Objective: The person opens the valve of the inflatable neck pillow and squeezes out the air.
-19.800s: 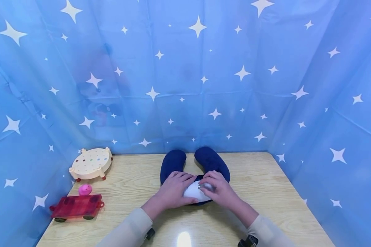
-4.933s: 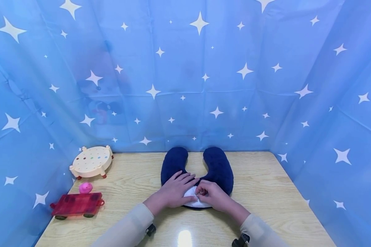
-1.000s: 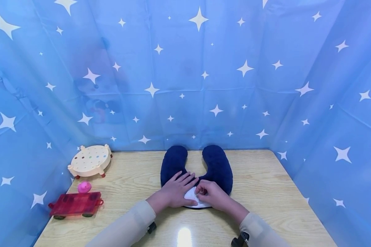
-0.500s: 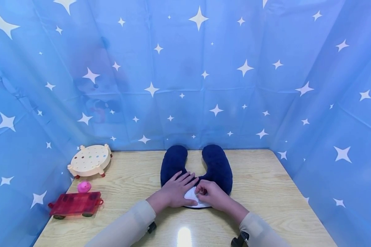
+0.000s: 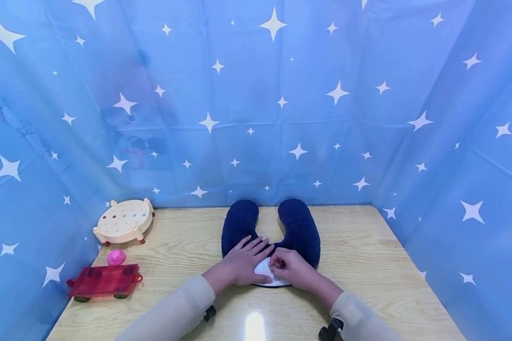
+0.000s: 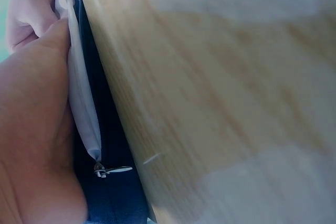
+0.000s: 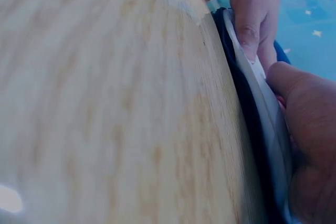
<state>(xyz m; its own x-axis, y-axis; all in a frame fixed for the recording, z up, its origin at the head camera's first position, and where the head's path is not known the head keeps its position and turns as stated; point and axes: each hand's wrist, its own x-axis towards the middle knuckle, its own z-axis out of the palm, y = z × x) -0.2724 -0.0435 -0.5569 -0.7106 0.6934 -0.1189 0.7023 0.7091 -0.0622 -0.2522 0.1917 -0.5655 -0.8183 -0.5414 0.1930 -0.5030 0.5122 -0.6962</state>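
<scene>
Head view: the navy neck pillow [image 5: 300, 232] lies toward six o'clock. My left hand [image 5: 241, 265] rests there, fingers spread; my right hand [image 5: 294, 267] pinches its white lining [image 5: 262, 268], exact grip hidden. I judge it light, squashy, best gripped by its one-o'clock arm.

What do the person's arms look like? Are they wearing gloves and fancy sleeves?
No gloves! The left sleeve and right sleeve are plain, pale greyish-beige, and stop short of the wrists. By the cuffs there's a small black gadget on the left arm and another black gadget on the right arm, probably the wrist cameras. I can't see any cables.
</scene>
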